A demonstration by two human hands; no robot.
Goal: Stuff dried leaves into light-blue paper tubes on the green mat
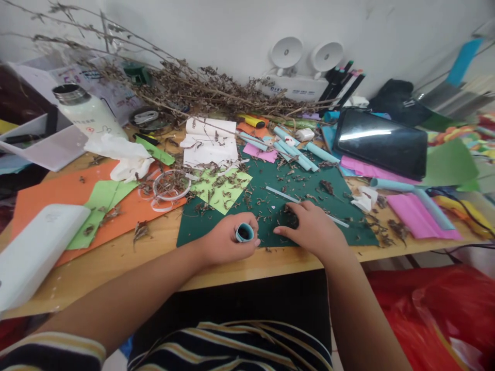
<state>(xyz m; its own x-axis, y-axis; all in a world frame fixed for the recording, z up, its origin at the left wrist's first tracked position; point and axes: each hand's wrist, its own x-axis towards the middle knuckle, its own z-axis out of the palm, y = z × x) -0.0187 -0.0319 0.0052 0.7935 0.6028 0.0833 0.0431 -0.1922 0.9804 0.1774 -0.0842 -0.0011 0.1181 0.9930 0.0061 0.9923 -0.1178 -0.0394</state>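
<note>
Blue tube point(243, 228) inside my left hand point(226, 238), fingers wrapped round it, mouth up, long axis near-upright, right hand point(315, 226) over leaves point(292, 220), grip unclear

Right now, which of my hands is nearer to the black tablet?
Right. Your right hand is over the dark green mat, in front of the tablet and to its left; your left hand, around a blue tube, is farther left.

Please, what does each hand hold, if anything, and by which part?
The left hand grips a blue tube around its side, near its rim. The right hand is curved over dried leaves; whether it holds any cannot be told.
</note>
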